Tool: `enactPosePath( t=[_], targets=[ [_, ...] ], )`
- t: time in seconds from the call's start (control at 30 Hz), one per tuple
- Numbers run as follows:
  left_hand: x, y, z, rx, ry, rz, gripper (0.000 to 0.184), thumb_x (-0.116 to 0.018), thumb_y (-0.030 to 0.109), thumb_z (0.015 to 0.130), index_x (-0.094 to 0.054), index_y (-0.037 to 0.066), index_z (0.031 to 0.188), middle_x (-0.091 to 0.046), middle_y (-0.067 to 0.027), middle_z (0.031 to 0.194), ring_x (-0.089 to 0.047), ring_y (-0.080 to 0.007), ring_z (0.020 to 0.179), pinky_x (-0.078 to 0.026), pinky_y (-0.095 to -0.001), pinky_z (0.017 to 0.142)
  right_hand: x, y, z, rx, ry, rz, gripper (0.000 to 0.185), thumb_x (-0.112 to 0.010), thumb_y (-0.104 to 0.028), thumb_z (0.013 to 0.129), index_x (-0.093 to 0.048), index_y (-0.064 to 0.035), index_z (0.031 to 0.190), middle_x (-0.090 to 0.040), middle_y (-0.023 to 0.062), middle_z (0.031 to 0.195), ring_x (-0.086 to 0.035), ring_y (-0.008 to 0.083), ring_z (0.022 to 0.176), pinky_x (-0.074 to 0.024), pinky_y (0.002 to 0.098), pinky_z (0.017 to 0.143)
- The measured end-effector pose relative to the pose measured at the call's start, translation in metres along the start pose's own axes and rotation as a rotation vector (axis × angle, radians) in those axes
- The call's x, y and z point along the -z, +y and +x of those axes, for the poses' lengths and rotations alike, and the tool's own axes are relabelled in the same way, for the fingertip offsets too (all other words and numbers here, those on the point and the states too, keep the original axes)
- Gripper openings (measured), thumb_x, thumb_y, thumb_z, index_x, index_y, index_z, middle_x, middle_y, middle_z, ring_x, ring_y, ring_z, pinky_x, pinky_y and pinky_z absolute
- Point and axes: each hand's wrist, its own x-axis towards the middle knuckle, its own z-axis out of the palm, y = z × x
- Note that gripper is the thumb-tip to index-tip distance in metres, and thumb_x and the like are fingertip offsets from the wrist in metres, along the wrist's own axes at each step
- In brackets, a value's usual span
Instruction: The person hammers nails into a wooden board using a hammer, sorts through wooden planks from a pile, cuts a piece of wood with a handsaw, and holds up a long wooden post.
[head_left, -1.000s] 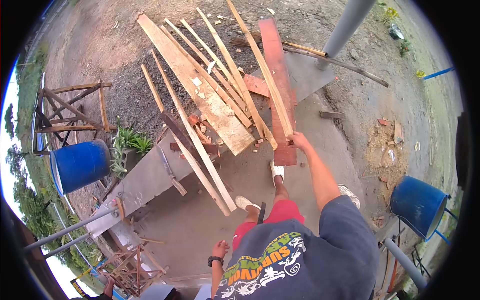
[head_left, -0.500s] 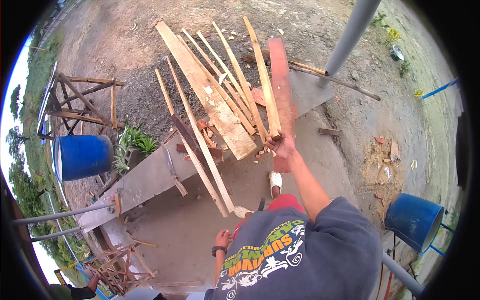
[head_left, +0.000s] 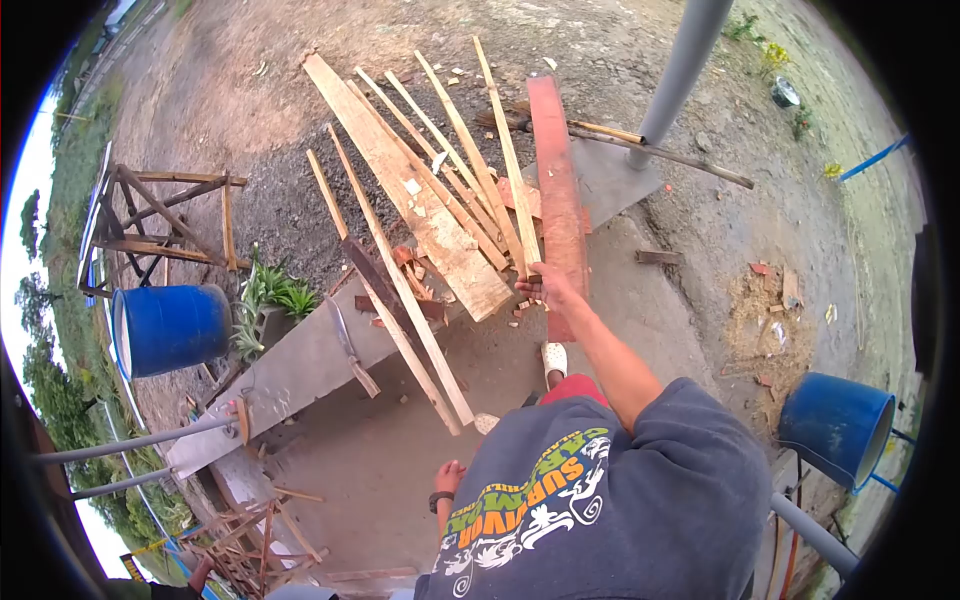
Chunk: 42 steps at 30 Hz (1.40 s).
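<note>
My right hand (head_left: 552, 287) grips the near end of a narrow wooden strip (head_left: 508, 150), which points away from me. Beside it on the right lies a reddish plank (head_left: 558, 170). To the left, several pale strips and a wide rough board (head_left: 420, 205) are spread out side by side. My left hand (head_left: 450, 476), with a dark band at the wrist, hangs low beside my body. Its fingers are curled and nothing shows in them. A machete (head_left: 345, 335) lies on the concrete ledge, left of two long strips (head_left: 395, 285).
Blue barrels stand at the left (head_left: 172, 328) and right (head_left: 838, 430). A grey post (head_left: 680, 85) rises at the far right of the planks. Wooden frames (head_left: 165, 215) stand at the left. Wood chips and sawdust (head_left: 765, 325) litter the ground. Part of another person shows at lower left.
The strip in my right hand has turned and looks narrower, its near end shifted slightly left. My right hand moved left with it. My left hand stays low beside my body.
</note>
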Motion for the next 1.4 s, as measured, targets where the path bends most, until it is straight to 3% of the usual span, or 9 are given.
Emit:
enactPosePath(
  t=[0.23, 0.5, 0.57, 0.77, 1.0, 1.07, 1.2, 1.27, 1.4],
  targets=[
    [-0.015, 0.043, -0.01, 0.052, 0.022, -0.009, 0.038, -0.064, 0.03, 0.103, -0.063, 0.002, 0.129, -0.075, -0.0128, 0.105, -0.075, -0.0204, 0.084, -0.055, -0.0308, 0.065, 0.008, 0.012, 0.015, -0.032, 0.039, -0.068, 0.038, -0.059, -0.029, 0.102, -0.058, 0.0003, 0.125, -0.072, 0.0123, 0.104, -0.075, 0.0236, 0.088, -0.0592, 0.0373, 0.078],
    [-0.012, 0.017, 0.001, 0.039, 0.006, 0.041, 0.038, -0.065, 0.031, 0.104, -0.064, 0.003, 0.13, -0.076, -0.0124, 0.106, -0.075, -0.0209, 0.088, -0.056, -0.0308, 0.069, 0.004, 0.014, 0.008, 0.011, 0.104, -0.172, 0.038, -0.062, -0.029, 0.098, -0.059, 0.0004, 0.122, -0.072, 0.0133, 0.1, -0.074, 0.0207, 0.084, -0.0593, 0.0374, 0.074],
    [-0.011, 0.008, 0.005, 0.047, 0.002, 0.015, 0.038, -0.065, 0.031, 0.103, -0.064, 0.004, 0.13, -0.077, -0.0122, 0.106, -0.074, -0.0208, 0.09, -0.056, -0.0306, 0.071, 0.0, 0.008, 0.003, 0.125, 0.285, -0.659, 0.044, -0.069, -0.033, 0.092, -0.063, 0.0029, 0.116, -0.074, 0.0208, 0.095, -0.075, 0.0286, 0.088, -0.0593, 0.0443, 0.078],
    [-0.015, 0.002, 0.006, 0.011, 0.009, -0.004, 0.038, -0.065, 0.03, 0.104, -0.065, 0.001, 0.129, -0.077, -0.0124, 0.104, -0.072, -0.0189, 0.089, -0.056, -0.0307, 0.074, 0.021, 0.034, 0.024, 0.401, 0.487, -1.021, 0.049, -0.076, -0.035, 0.081, -0.066, 0.0083, 0.103, -0.072, 0.0322, 0.1, -0.07, 0.0472, 0.1, -0.0567, 0.0525, 0.086],
    [-0.022, 0.015, 0.001, 0.036, -0.022, 0.009, 0.039, -0.063, 0.031, 0.104, -0.062, 0.002, 0.131, -0.075, -0.0129, 0.107, -0.073, -0.0206, 0.087, -0.056, -0.0313, 0.07, -0.003, -0.003, -0.028, 0.304, 0.488, -1.013, 0.052, -0.077, -0.036, 0.081, -0.066, 0.0083, 0.104, -0.073, 0.0304, 0.097, -0.074, 0.0422, 0.092, -0.0582, 0.051, 0.083],
    [-0.025, 0.024, -0.006, 0.049, -0.024, 0.051, 0.039, -0.063, 0.03, 0.104, -0.061, 0.002, 0.132, -0.075, -0.013, 0.107, -0.073, -0.0214, 0.087, -0.056, -0.0316, 0.069, 0.006, 0.001, -0.019, 0.331, 0.382, -0.96, 0.052, -0.077, -0.036, 0.081, -0.065, 0.0081, 0.105, -0.073, 0.0307, 0.096, -0.076, 0.0369, 0.078, -0.0598, 0.0485, 0.075],
    [-0.032, 0.037, -0.017, 0.095, -0.004, -0.037, 0.039, -0.061, 0.029, 0.105, -0.059, 0.003, 0.133, -0.073, -0.0121, 0.107, -0.074, -0.0225, 0.086, -0.055, -0.0322, 0.064, 0.028, 0.017, 0.018, 0.441, 0.366, -1.067, 0.05, -0.075, -0.036, 0.085, -0.064, 0.0078, 0.106, -0.074, 0.0258, 0.093, -0.077, 0.0303, 0.077, -0.0614, 0.044, 0.072],
    [-0.032, 0.034, -0.018, 0.117, 0.003, -0.034, 0.039, -0.062, 0.029, 0.104, -0.059, 0.004, 0.134, -0.072, -0.0117, 0.107, -0.074, -0.0228, 0.087, -0.056, -0.0329, 0.063, 0.021, 0.006, 0.02, 0.025, 0.129, -0.464, 0.045, -0.068, -0.032, 0.094, -0.062, 0.0074, 0.114, -0.074, 0.0202, 0.099, -0.076, 0.0289, 0.09, -0.0626, 0.0421, 0.079],
    [-0.033, 0.021, -0.011, 0.138, -0.004, -0.073, 0.039, -0.062, 0.03, 0.104, -0.06, 0.004, 0.134, -0.073, -0.0113, 0.106, -0.074, -0.022, 0.086, -0.057, -0.0327, 0.065, 0.005, -0.023, -0.006, -0.168, -0.092, -0.124, 0.037, -0.052, -0.026, 0.106, -0.053, 0.0034, 0.128, -0.069, 0.0207, 0.123, -0.071, 0.0314, 0.112, -0.0602, 0.0475, 0.095]
  ],
)
